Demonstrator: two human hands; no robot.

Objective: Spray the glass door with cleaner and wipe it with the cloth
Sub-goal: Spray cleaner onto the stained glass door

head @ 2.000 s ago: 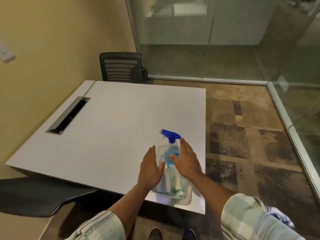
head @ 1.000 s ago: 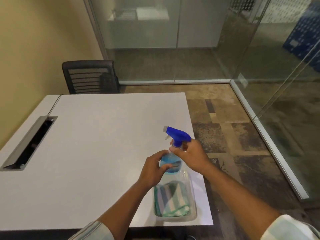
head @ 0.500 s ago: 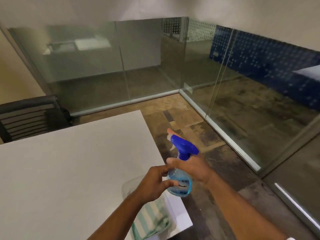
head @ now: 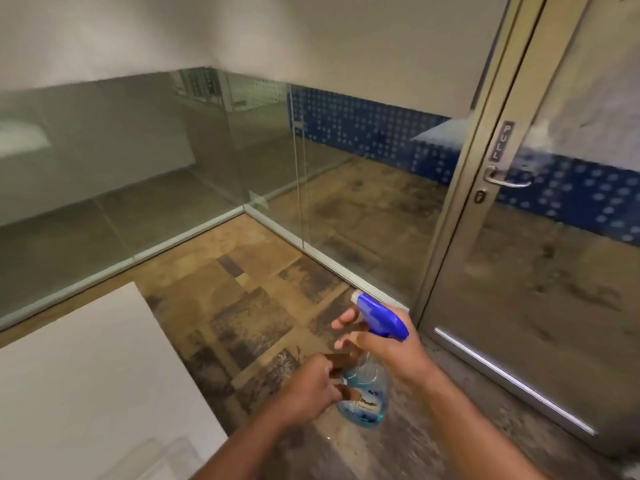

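Head view: one spray bottle point(head: 367, 382) (blue trigger), two hands — right hand point(head: 388, 344), left hand point(head: 304, 393).

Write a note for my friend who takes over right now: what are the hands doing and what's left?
Right hand: shut around the neck of the spray bottle, held in the air with the nozzle aimed away from the glass door.
Left hand: fingers touching the bottle's body.
Cloth: not in view now.
Done: bottle picked up, person facing the door area.
Left: spray the glass, fetch the cloth, wipe.
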